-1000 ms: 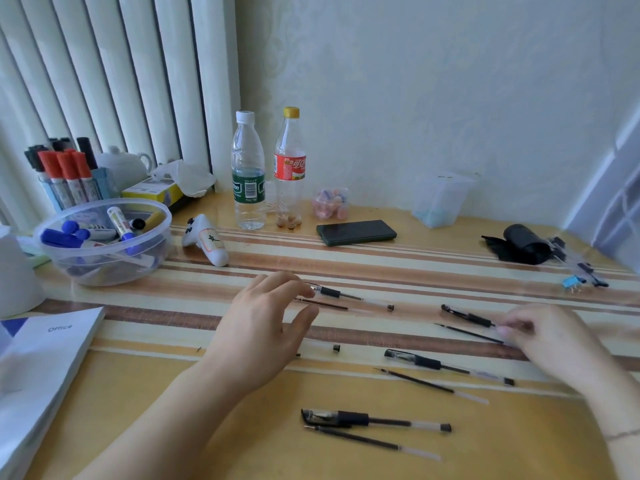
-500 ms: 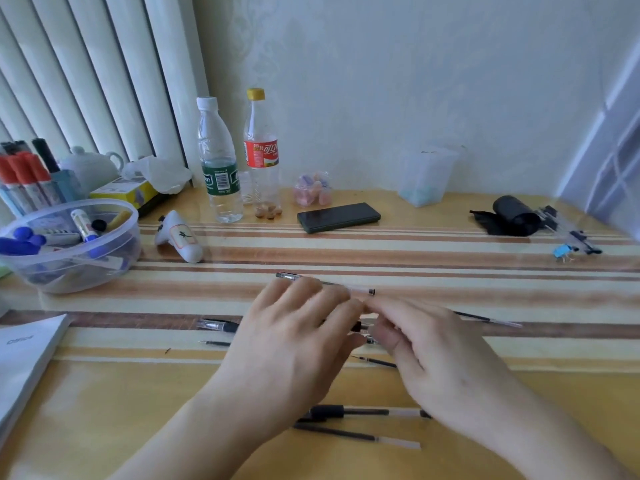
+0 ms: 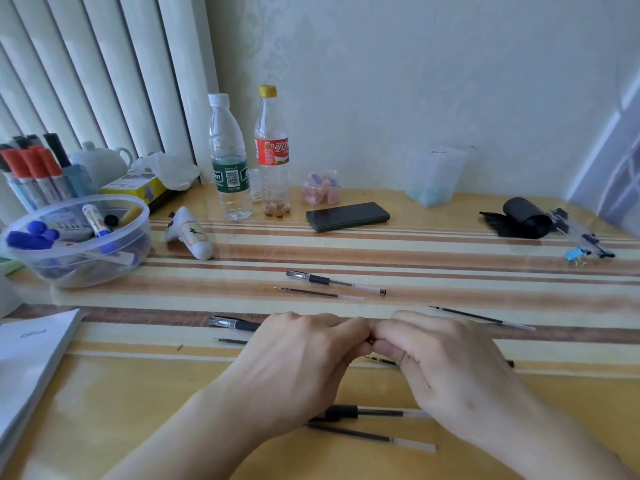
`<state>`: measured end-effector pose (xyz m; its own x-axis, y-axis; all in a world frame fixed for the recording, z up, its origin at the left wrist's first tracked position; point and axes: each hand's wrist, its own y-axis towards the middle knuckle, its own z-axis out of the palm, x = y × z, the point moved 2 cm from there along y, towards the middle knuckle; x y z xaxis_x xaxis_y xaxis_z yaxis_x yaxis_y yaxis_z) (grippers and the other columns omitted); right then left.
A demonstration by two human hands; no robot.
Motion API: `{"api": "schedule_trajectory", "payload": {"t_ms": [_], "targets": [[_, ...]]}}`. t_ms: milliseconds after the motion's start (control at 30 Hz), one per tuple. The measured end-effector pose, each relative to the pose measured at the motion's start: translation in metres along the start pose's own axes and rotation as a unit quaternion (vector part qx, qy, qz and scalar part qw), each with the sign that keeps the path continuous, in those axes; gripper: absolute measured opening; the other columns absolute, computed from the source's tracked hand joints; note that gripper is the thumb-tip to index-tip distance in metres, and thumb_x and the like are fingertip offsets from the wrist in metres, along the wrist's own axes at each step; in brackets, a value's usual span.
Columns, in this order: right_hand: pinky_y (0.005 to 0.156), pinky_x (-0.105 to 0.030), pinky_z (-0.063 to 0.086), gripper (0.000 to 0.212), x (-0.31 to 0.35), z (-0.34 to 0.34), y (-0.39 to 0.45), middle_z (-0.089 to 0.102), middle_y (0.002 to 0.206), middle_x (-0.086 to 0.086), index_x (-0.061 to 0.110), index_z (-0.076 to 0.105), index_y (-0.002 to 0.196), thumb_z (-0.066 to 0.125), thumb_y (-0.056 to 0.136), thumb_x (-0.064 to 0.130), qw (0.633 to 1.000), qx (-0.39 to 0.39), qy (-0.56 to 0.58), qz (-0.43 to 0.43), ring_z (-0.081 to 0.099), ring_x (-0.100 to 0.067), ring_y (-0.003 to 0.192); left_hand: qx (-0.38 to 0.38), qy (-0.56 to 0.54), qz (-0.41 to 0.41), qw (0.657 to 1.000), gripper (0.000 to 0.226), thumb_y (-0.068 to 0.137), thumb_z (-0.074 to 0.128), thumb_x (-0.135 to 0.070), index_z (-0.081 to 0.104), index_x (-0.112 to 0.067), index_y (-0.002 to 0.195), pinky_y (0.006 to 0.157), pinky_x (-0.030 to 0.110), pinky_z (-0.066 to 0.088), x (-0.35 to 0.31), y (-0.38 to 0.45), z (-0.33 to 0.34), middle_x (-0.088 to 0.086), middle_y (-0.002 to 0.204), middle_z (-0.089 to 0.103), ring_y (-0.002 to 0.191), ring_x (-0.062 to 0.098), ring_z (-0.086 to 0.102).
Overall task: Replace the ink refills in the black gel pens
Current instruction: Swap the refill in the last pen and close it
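Both hands are meeting at the near centre of the surface (image 3: 450,386): the left hand (image 3: 298,362) and right hand (image 3: 440,362) are pinching fingertip to fingertip around a gel pen (image 3: 235,323), its clear capped end poking out left. Another pen (image 3: 334,281) and refill (image 3: 318,293) are lying farther back.

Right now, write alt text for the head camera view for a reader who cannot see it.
Two bare hands, left hand and right hand, meet fingertip to fingertip over a striped wooden table, pinching a small dark pen part. Black gel pens with clear barrels and loose thin black ink refills lie around them; a clear plastic bowl of markers sits far left.
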<state>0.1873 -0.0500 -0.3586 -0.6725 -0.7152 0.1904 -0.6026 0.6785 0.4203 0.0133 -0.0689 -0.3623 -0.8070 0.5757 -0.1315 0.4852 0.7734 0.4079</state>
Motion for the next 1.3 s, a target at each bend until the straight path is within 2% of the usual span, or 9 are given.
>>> {"api": "schedule_trajectory", "payload": {"t_ms": [100,200,400,567,733,867,933,1067,1300], "targets": [[0.042,-0.034,0.044,0.03,0.001,-0.001,0.0,0.06,0.068,0.01,0.024,0.069,0.085,0.041,0.093,0.032,1.0,-0.019,-0.014,-0.015,0.055,-0.016,0.054,0.001,0.02,-0.01,1.0,0.038,0.099,0.027,-0.047,0.061,-0.031,0.098,0.041,0.027,0.029,0.004,-0.001,-0.001,-0.008,0.055,0.037,0.046,0.019,0.032],[0.04,-0.03,0.041,0.03,-0.001,-0.002,0.0,0.06,0.068,0.012,0.023,0.069,0.086,0.041,0.094,0.031,0.999,-0.032,-0.021,-0.023,0.054,-0.013,0.053,0.009,-0.008,-0.034,0.999,0.044,0.095,0.025,-0.059,0.061,-0.035,0.105,0.045,0.03,0.037,0.01,-0.003,-0.002,-0.007,0.057,0.047,0.05,0.019,0.034],[0.054,-0.024,0.049,0.03,-0.013,-0.001,-0.005,0.065,0.076,0.02,0.028,0.069,0.091,0.042,0.097,0.04,0.996,-0.046,0.061,0.036,0.061,-0.003,0.067,-0.042,-0.059,-0.039,0.997,0.025,0.097,0.039,-0.039,0.056,-0.026,0.085,0.045,0.029,0.039,0.014,-0.005,-0.008,-0.014,0.072,0.047,0.058,0.009,0.04],[0.055,-0.005,0.031,0.02,-0.005,0.0,-0.003,0.058,0.071,0.023,0.021,0.074,0.084,0.058,0.09,0.03,0.996,-0.082,0.023,0.021,0.044,0.008,0.058,-0.066,-0.118,-0.063,0.989,0.035,0.096,0.035,-0.041,0.05,-0.019,0.073,0.048,0.036,0.041,0.016,-0.006,-0.002,-0.007,0.065,0.045,0.058,0.015,0.042],[0.064,-0.031,0.051,0.007,-0.001,0.001,-0.005,0.073,0.08,0.01,0.016,0.078,0.083,0.075,0.079,0.021,0.982,-0.189,0.012,-0.009,0.065,-0.01,0.073,-0.082,-0.167,-0.081,0.979,0.038,0.098,0.04,-0.035,0.042,-0.017,0.066,0.05,0.04,0.041,0.018,-0.006,-0.001,-0.008,0.058,0.039,0.056,0.015,0.039],[0.063,-0.023,0.05,0.031,-0.005,0.004,-0.002,0.06,0.083,0.021,0.025,0.068,0.094,0.054,0.09,0.052,0.991,-0.1,0.069,0.048,0.06,-0.003,0.078,-0.093,-0.158,-0.079,0.98,0.041,0.099,0.036,-0.039,0.046,-0.014,0.068,0.05,0.041,0.042,0.019,-0.007,0.0,-0.003,0.06,0.045,0.058,0.02,0.046],[0.062,-0.021,0.047,0.031,-0.009,0.006,-0.004,0.061,0.08,0.019,0.023,0.07,0.091,0.047,0.096,0.043,0.994,-0.078,0.064,0.052,0.06,-0.006,0.076,-0.093,-0.153,-0.069,0.981,0.041,0.098,0.034,-0.042,0.044,-0.017,0.067,0.049,0.04,0.042,0.019,-0.007,0.0,-0.005,0.06,0.043,0.058,0.019,0.045],[0.06,-0.023,0.05,0.008,-0.011,0.006,-0.003,0.063,0.076,0.019,0.026,0.067,0.082,0.067,0.088,0.031,0.991,-0.101,0.068,0.062,0.06,-0.004,0.071,-0.087,-0.167,-0.068,0.98,0.04,0.098,0.034,-0.043,0.04,-0.019,0.067,0.051,0.041,0.042,0.02,-0.007,0.003,-0.006,0.061,0.042,0.058,0.019,0.044],[0.057,-0.012,0.04,0.036,-0.014,0.002,-0.004,0.052,0.081,0.021,0.029,0.064,0.111,0.063,0.081,0.048,0.99,-0.077,0.085,0.077,0.051,0.008,0.067,-0.101,-0.184,-0.081,0.974,0.026,0.095,0.048,-0.029,0.057,-0.018,0.074,0.054,0.038,0.044,0.024,-0.007,0.003,-0.005,0.065,0.054,0.063,0.017,0.051]]}}
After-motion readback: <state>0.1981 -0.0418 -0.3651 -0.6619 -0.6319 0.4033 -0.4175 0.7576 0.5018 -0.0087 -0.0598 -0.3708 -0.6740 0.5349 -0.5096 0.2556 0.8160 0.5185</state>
